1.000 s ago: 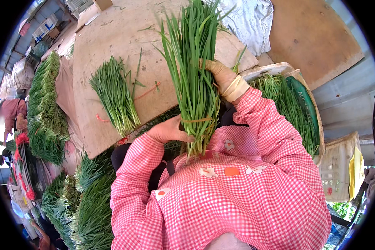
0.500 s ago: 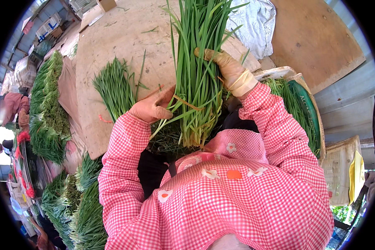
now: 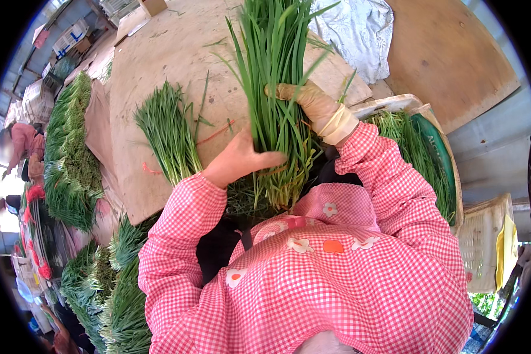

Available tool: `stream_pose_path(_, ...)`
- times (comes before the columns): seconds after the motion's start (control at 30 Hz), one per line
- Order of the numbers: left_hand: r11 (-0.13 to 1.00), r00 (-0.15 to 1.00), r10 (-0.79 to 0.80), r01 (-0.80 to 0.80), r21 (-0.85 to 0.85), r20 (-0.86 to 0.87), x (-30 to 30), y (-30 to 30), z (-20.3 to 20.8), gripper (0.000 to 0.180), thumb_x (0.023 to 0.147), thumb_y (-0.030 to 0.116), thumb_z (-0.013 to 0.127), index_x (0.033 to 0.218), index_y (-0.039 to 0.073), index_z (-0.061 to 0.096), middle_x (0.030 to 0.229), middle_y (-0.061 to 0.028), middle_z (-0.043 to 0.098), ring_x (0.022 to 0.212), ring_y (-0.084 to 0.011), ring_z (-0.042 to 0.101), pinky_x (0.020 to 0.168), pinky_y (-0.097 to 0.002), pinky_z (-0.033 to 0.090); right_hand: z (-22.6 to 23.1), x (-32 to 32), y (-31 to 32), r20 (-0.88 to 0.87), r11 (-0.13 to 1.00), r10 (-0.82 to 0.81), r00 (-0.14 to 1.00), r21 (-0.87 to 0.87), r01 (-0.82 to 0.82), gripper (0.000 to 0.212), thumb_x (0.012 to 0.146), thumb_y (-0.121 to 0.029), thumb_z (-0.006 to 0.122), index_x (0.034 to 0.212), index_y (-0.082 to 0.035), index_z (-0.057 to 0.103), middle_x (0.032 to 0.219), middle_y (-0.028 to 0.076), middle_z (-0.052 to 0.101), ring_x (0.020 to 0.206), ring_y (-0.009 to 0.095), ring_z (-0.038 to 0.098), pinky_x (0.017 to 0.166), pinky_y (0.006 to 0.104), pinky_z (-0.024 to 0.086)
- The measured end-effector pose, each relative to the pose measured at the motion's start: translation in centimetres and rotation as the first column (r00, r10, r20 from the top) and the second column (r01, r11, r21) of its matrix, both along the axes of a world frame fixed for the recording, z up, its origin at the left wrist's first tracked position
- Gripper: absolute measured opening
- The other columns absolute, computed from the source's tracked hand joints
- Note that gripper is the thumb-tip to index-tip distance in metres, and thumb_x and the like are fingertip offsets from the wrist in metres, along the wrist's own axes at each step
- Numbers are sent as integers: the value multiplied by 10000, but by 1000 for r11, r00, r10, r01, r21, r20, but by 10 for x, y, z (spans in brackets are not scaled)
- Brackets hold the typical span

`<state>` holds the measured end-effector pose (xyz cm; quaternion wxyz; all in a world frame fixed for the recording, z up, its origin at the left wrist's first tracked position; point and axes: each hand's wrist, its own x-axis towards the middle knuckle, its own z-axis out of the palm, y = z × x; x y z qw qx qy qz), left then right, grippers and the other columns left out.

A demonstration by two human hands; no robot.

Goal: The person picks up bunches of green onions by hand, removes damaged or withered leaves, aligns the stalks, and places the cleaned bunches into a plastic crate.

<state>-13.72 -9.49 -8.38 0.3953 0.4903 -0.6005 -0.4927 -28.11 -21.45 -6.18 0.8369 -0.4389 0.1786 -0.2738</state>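
A thick bunch of garlic chives (image 3: 277, 53) stands upright over the near edge of the board, leaves away from me, pale stems toward my lap. My right hand (image 3: 312, 109), in a yellowish glove, is closed round its right side at mid-length. Lower down, my left hand (image 3: 245, 158) grips the bunch from the left, its thumb laid across the stems and its other fingers hidden behind the leaves. A smaller bunch of chives (image 3: 168, 133) lies on the board left of my hands, next to a thin red tie (image 3: 151, 169).
The wooden board (image 3: 159, 53) spreads ahead of me. At right stands a crate (image 3: 457, 200) of chives with a green lining. A patterned white cloth (image 3: 360, 38) lies at the back. Heaps of chives (image 3: 71, 153) line the left, where another person (image 3: 26, 144) bends.
My left hand has moved right, its thumb now across the lower stems. The bunch and my right hand have shifted slightly left. The other person at the far left has changed posture.
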Motion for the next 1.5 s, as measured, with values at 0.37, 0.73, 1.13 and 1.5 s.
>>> stream_pose_path(0.37, 937, 933, 164, -249, -245, -320, 22, -49, 74, 373, 811, 155, 640, 1136, 12, 522, 1016, -47, 600, 907, -137, 576, 824, -270, 455, 74, 31, -20, 47, 803, -24, 999, -594, 47, 286, 799, -179, 660, 1049, -46, 616, 937, 18, 644, 839, 114, 599, 747, 246, 482)
stream_pose_path(0.73, 813, 933, 339, -354, -462, -118, 53, -108, 28, 653, 632, 207, 806, 1166, 7, 488, 1076, -101, 580, 994, -174, 554, 867, -308, 455, 55, 62, -64, 47, 699, -80, 996, -709, 90, 520, 743, -256, 728, 1166, -35, 520, 1073, 46, 589, 983, 135, 537, 844, 291, 431)
stream_pose_path(1.13, 752, 864, 247, -456, -476, -438, 41, -138, 34, 610, 709, 96, 718, 1213, -10, 391, 1073, -101, 561, 985, -156, 547, 830, -322, 474, 106, 81, -29, 65, 562, -278, 958, -798, 218, 742, 652, -336, 769, 1209, 12, 422, 1091, 127, 569, 1009, 198, 544, 844, 309, 456)
stream_pose_path(1.5, 600, 272, 515, -791, 116, -813, 61, -36, 38, 232, 824, 92, 569, 1047, 36, 537, 735, -49, 530, 691, -191, 554, 667, -353, 510, -63, -20, 11, -704, 530, -451, 549, -706, -469, 1033, 636, -367, 746, 1391, -6, 141, 1110, 280, 530, 1078, 359, 511, 941, 405, 380)
